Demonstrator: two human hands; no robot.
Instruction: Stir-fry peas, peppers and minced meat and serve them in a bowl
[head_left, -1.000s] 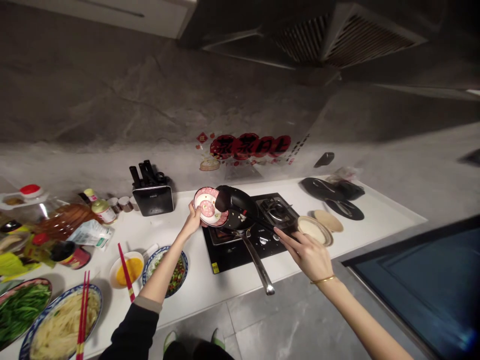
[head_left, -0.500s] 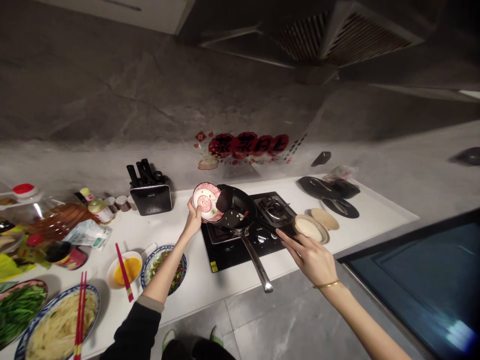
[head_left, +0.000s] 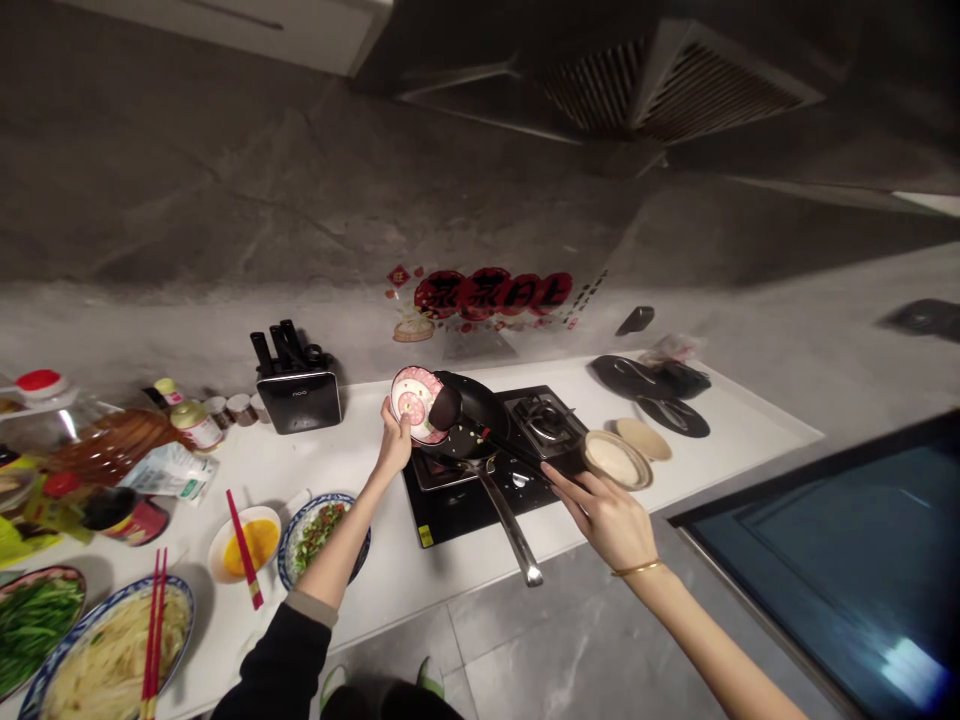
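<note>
We see open bench point(head_left: 360, 455) between the knife block point(head_left: 298, 395) and the hob point(head_left: 487, 480), and a clear strip along the front edge below the pan handle point(head_left: 510, 530). To our left, plates point(head_left: 319, 525) and chopsticks point(head_left: 244, 548) crowd the surface. Right of the hob, two bowls point(head_left: 616, 458) stand in the way.

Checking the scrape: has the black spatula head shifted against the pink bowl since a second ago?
Yes. The spatula head, worked by the right hand, has dropped from the upper rim of the pink bowl to its lower right edge, over the pan. The left hand tilts the bowl.
</note>
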